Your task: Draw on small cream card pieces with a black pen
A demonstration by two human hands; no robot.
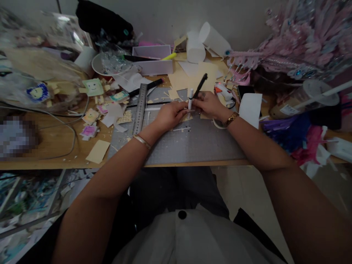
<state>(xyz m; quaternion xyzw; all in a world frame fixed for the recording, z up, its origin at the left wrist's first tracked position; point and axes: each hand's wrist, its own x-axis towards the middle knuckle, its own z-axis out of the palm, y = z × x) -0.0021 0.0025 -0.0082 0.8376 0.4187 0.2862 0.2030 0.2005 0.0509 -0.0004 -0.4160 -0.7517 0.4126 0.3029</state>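
Note:
My left hand (169, 116) reaches over the grey cutting mat (170, 150), with its fingertips closed at a slim white stick (190, 98) that stands upright between my hands. My right hand (211, 105) is closed round a black pen (201, 85), which slants up to the right. Its fingertips also come against the stick. Below the fingers a small piece of cream card (188, 117) shows in part. A thin white strip (181, 129) lies on the mat just in front. What the fingertips pinch at the stick's foot is partly hidden.
Left of my hands lie a steel ruler (140, 106), a black marker (147, 87) and small card figures (89, 131). Behind stand a lilac box (154, 68) and paper rolls (195, 47). At right are a glue gun (224, 91), a plastic cup (299, 99) and pink ornaments (308, 47).

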